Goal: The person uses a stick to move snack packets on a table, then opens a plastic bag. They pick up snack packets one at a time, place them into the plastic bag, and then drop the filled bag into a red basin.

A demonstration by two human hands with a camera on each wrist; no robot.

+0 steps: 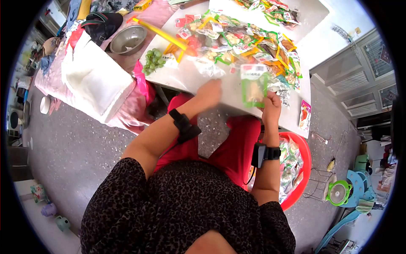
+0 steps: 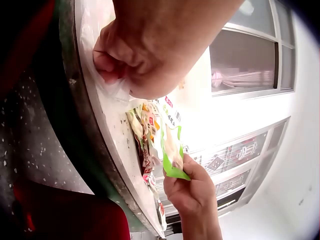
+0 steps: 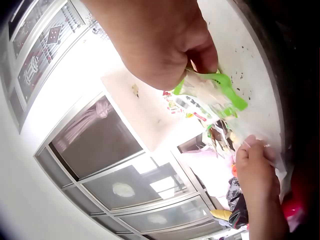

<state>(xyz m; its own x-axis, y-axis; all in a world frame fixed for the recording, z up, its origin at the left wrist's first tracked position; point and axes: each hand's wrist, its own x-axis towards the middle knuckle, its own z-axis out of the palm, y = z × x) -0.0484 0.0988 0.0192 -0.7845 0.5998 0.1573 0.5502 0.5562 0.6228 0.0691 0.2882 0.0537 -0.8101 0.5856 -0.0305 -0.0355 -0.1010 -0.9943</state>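
My right hand [image 1: 272, 106] pinches a green-edged snack packet [image 1: 255, 86] by its lower corner, up over the table's near edge. A pale piece of food shows through the packet's clear window. In the left wrist view the same packet [image 2: 172, 150] stands tilted in the right hand [image 2: 192, 192]. My left hand [image 1: 210, 93], blurred in the head view, has curled fingers gripping a thin clear plastic bag [image 2: 89, 60] by the table edge. The right wrist view also has the left hand [image 3: 257, 167] on this filmy plastic. A pile of mixed snack packets [image 1: 237, 40] lies beyond both hands.
Green grapes [image 1: 154, 61] and a yellow-handled tool [image 1: 163, 34] lie at the table's left. A red tub [image 1: 306, 169] of packets stands by my right leg. One pink packet [image 1: 305, 114] sits at the right corner. A white foam box [image 1: 95, 80] and metal bowl [image 1: 128, 40] are left.
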